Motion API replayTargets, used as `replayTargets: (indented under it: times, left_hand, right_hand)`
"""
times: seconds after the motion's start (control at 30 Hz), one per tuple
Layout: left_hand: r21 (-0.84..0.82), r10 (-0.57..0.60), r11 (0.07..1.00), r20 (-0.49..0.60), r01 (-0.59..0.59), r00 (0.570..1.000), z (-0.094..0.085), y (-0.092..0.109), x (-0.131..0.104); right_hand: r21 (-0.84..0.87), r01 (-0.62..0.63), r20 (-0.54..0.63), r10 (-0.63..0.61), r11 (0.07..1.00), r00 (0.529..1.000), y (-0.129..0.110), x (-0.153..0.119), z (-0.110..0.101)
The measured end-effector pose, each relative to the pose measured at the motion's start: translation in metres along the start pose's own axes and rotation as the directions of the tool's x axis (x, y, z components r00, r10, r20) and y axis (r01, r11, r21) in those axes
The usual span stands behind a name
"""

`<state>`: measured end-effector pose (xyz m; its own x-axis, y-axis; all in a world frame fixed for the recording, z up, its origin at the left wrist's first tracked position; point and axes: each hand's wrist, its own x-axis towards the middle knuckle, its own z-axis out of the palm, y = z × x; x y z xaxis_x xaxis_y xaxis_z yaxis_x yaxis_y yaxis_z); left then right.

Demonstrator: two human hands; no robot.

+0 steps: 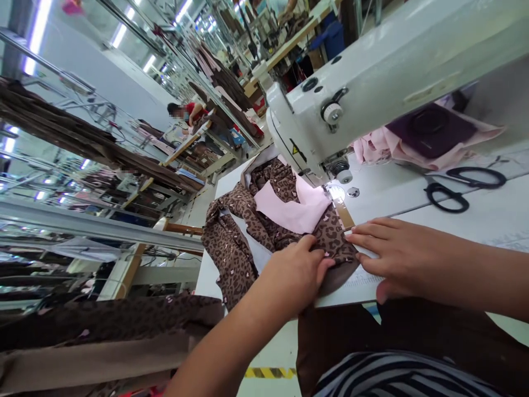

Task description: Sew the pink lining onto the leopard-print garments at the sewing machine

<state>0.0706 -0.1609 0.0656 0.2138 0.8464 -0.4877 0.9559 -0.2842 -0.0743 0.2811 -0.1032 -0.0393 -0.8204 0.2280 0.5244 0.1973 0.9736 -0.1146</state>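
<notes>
The left hand curls on brown leopard-print fabric, any pinch unclear, the right hand spreads at its edge, and a boxy blue bin behind has indistinct contents.

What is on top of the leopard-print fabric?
A pink piece lies on the leopard-print fabric, and the left hand rests there too. Whatever they cover is hidden.
</notes>
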Motion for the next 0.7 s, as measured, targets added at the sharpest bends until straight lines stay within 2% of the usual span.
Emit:
replayTargets:
  times: [0.07,0.13,0.23,0.37,0.5,0.6,0.7]
  left_hand:
    - [-0.006,-0.035,0.999,-0.02,0.035,0.999,-0.004,0.002,0.009]
    - [-0.03,-0.025,0.999,-0.07,0.023,0.997,-0.002,0.001,0.016]
    - [-0.071,0.039,0.996,-0.193,-0.053,0.98,0.009,-0.006,0.022]
    - [-0.124,0.136,0.974,-0.348,-0.189,0.928,0.025,-0.019,0.022]
    - [-0.169,0.186,0.947,-0.4,-0.271,0.898,0.031,-0.029,0.025]
    - [-0.172,0.184,0.947,-0.398,-0.27,0.899,0.032,-0.032,0.028]
    - [-0.157,0.202,0.946,-0.402,-0.285,0.893,0.034,-0.037,0.032]
  right_hand:
    - [0.017,-0.008,-0.012,0.008,1.0,1.0,-0.002,0.0,-0.001]
    - [0.017,-0.043,-0.045,0.043,0.999,0.998,-0.007,0.002,-0.002]
    - [0.053,-0.093,-0.05,0.095,0.994,0.994,-0.019,0.009,0.0]
    - [0.118,-0.152,-0.033,0.157,0.981,0.987,-0.029,0.024,0.008]
    - [0.166,-0.245,0.082,0.234,0.955,0.969,-0.031,0.043,0.017]
    - [0.231,-0.224,0.15,0.192,0.947,0.97,-0.034,0.056,0.022]
    - [0.334,-0.098,0.168,0.043,0.937,0.985,-0.036,0.058,0.024]
